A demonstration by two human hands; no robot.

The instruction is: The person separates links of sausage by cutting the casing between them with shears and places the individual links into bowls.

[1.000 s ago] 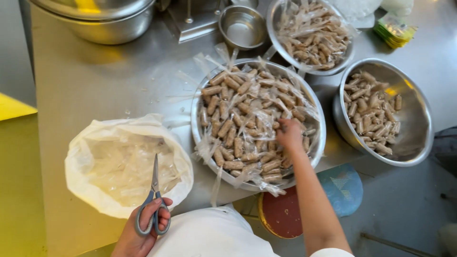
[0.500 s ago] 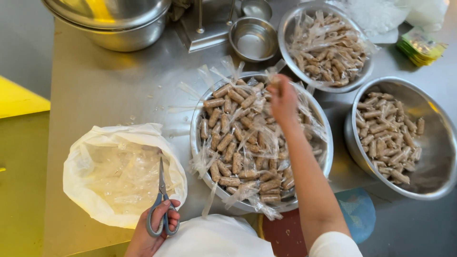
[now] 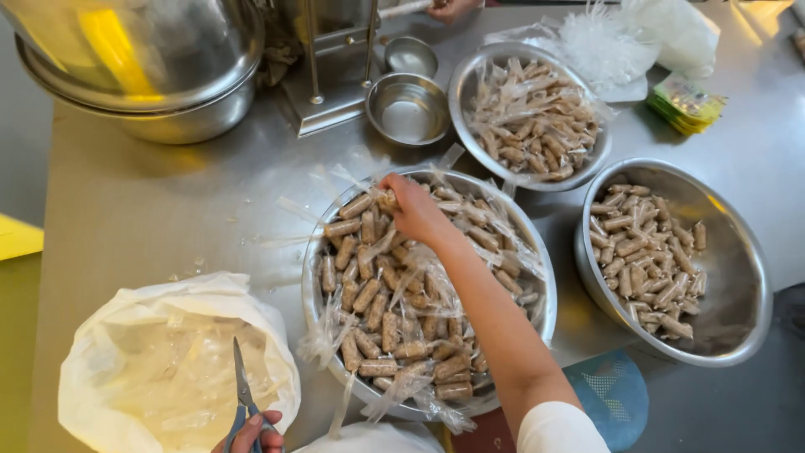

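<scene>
— Reaching farther than half a second ago? Right hand (image 3: pixel 412 205) now at upper-left rim of middle bowl (image 3: pixel 537 252).
— Yes, apparently pinching a wrapped roll (image 3: pixel 384 200). Left hand (image 3: pixel 251 434), bottom edge, gripping scissors (image 3: pixel 241 394).

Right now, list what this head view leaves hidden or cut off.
- Left hand: cut by the bottom edge; its grip on the scissors is only partly seen.
- Right hand: fingertips buried among wrapped rolls; what it pinches is unclear.
- Another person's hand: cropped by the top edge.
</scene>
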